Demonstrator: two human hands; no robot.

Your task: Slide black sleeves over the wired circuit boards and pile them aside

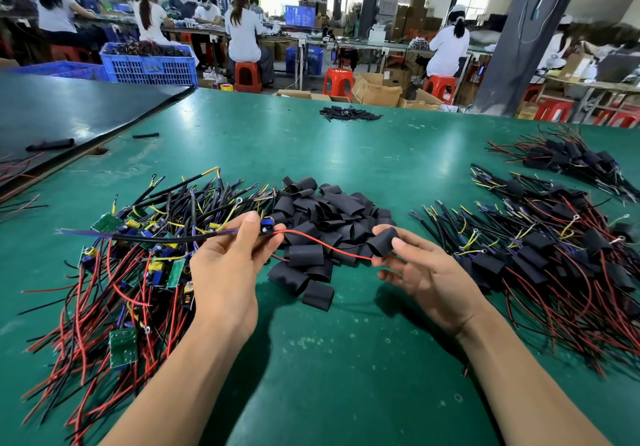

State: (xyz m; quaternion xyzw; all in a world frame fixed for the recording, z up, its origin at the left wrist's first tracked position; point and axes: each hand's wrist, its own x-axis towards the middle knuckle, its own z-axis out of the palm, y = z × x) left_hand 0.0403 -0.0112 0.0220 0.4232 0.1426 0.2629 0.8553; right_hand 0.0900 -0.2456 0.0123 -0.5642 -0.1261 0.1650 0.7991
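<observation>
My left hand [230,265] pinches a small wired circuit board [266,229] above the green table [346,359]. Its red wire [325,246] runs right to my right hand [426,269], which holds a black sleeve [383,240] at the wire's end. A heap of loose black sleeves [322,227] lies between and behind my hands. Bare boards with red, black and yellow wires [131,265] are piled at the left. Sleeved boards [554,258] are piled at the right.
A second sleeved pile [568,161] lies at the far right, and small black tubing pieces [349,113] at the table's far edge. A dark table [69,113] adjoins on the left. Seated workers, blue crates and red stools fill the background.
</observation>
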